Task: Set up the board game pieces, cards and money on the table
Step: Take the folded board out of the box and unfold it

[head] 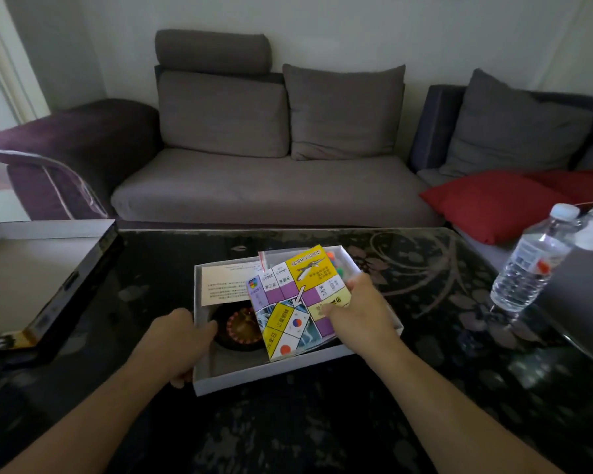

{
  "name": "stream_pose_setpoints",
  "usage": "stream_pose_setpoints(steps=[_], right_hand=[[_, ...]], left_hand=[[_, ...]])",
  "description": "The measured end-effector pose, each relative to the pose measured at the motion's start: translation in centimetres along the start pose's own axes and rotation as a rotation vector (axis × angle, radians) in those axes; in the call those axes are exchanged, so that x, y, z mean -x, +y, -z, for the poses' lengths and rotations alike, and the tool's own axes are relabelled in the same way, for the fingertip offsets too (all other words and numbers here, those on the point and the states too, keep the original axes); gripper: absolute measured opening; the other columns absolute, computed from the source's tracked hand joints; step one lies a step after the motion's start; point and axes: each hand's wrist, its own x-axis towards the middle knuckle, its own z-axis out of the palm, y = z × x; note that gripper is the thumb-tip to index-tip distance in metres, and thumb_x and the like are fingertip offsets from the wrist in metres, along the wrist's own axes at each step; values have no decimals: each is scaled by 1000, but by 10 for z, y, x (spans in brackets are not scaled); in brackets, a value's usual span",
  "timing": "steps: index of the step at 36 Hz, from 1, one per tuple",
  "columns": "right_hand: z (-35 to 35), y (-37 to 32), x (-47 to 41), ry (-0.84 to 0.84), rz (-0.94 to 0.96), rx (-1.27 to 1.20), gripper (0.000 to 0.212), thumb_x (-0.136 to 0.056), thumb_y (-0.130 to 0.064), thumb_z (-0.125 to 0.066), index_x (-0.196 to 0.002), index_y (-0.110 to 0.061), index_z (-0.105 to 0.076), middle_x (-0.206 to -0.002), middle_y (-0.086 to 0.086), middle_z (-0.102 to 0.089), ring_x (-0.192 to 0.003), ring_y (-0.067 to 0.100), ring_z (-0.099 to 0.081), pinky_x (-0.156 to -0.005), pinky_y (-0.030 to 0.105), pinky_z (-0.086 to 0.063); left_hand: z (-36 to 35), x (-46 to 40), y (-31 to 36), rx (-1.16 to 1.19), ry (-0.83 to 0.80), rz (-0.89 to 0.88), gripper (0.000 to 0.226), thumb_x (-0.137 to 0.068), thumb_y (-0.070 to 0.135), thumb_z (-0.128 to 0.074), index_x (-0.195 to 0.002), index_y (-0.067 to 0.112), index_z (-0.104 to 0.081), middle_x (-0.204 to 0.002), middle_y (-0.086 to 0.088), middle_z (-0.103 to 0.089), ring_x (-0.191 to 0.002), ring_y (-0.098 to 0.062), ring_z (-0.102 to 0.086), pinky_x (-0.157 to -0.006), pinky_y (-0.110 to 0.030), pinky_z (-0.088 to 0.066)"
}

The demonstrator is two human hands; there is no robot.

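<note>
- Your left hand [182, 340] grips the near-left wall of the white box [254, 376] on the dark table [322, 422].
- Your right hand [360, 313] pinches the folded board [295, 302], tilted over the box; its squares read "1800" and "2000".
- Farther right stands a water bottle [531, 265]; its label is unreadable.
</note>
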Motion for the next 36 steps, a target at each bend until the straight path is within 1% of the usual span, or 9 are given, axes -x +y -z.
stream_pose_setpoints(steps=[2, 4, 11, 15, 20, 23, 26, 32, 36], right_hand=[[10, 1, 1, 20, 20, -87, 27, -101, -14, -66, -120, -20, -49, -95, -12, -64, -74, -2, -64, -50, 10, -50], [21, 4, 0, 62, 40, -194, 26, -103, -13, -64, -126, -19, -53, -94, -16, -60, -76, -1, -64, -44, 7, -44], [59, 20, -5, 179, -23, -462, 27, -102, -11, -63, -127, -22, -58, -112, -7, -70, -98, 6, -71, -53, 11, -53], [80, 35, -10, 213, -58, -541, 28, -100, -6, -63, -121, -25, -61, -111, -4, -75, -98, 11, -75, -69, 28, -64], [113, 56, -18, 316, -93, -609, 21, -98, -6, -62, -113, -21, -61, -102, -5, -75, -90, 10, -75, -53, 16, -54], [132, 73, -25, 367, -128, -628, 21, -97, -6, -63, -112, -20, -61, -102, -4, -75, -89, 10, -74, -58, 20, -53], [145, 93, -36, 381, -214, -685, 21, -99, -7, -62, -115, -20, -61, -102, -1, -76, -88, 15, -75, -61, 27, -57], [158, 123, -48, 388, -323, -732, 23, -97, -1, -55, -101, -19, -68, -91, 1, -78, -77, 17, -76, -53, 30, -59], [160, 133, -50, 366, -344, -726, 24, -95, 1, -52, -105, -15, -67, -92, 3, -78, -78, 20, -77, -49, 26, -54]], left_hand=[[-4, 3, 6, 73, -59, -27, 28, -104, 28, -57, -93, 2, -57, -67, -18, -71, -40, -21, -66, -39, -30, -52], [-12, 7, 11, 152, -115, -43, 26, -103, 21, -55, -98, -3, -60, -58, -17, -70, -43, -25, -68, -42, -34, -56], [-60, 30, 63, 486, -254, -69, 24, -103, 19, -59, -124, 8, -54, -65, -21, -73, -56, -32, -73, -50, -36, -60], [-90, 44, 113, 690, -302, 18, 28, -102, 25, -66, -118, 4, -55, -71, -22, -75, -66, -35, -77, -54, -40, -63], [-134, 44, 170, 924, -259, 92, 24, -100, 7, -65, -120, 1, -53, -74, -23, -76, -64, -34, -77, -49, -36, -61], [-161, 38, 197, 1035, -234, 139, 38, -93, -3, -71, -126, -1, -54, -84, -25, -77, -63, -34, -77, -47, -33, -59], [-183, 40, 226, 1112, -198, 118, 32, -96, -2, -66, -126, 1, -56, -92, -22, -77, -64, -34, -77, -50, -36, -60], [-190, 58, 255, 970, -403, 38, 24, -107, 9, -45, -111, 7, -68, -85, -20, -79, -73, -34, -79, -57, -40, -64], [-184, 45, 248, 606, -204, -145, 19, -99, 14, -58, -89, 9, -73, -72, -11, -76, -62, -27, -74, -61, -43, -65]])
